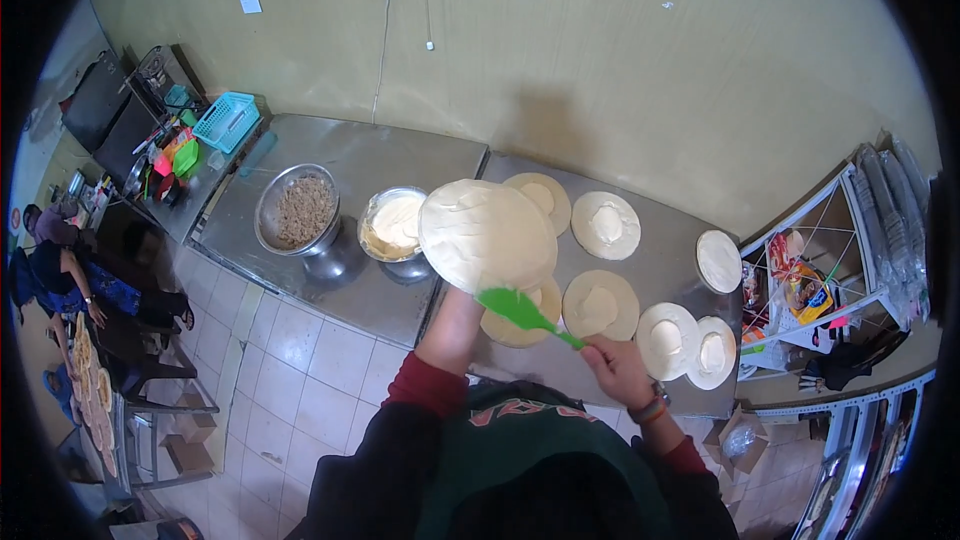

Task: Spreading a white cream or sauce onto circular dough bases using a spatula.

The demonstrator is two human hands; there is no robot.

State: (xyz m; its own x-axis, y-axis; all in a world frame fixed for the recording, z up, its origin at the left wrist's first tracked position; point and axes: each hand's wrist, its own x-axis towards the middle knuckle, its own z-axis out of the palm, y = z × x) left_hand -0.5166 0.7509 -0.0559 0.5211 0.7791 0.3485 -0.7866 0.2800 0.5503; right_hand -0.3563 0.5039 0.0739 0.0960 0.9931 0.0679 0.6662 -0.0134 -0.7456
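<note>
A large round flatbread, partly coated with pale cream, is held up over the metal table. My left hand is hidden beneath it; only the forearm shows, so its grip cannot be seen. My right hand grips the handle of a green spatula, whose blade is at the disc's lower edge. Left of the disc stands a metal bowl of pale cream, and beyond it a bowl of brown crumbly filling. Several rounds with cream in their centres, such as this round, lie to the right.
A cream-covered round sits near the table's right end. Beside it stands a white wire rack with packaged goods. At the far left are a turquoise basket and a person at another table. An open carton is on the floor.
</note>
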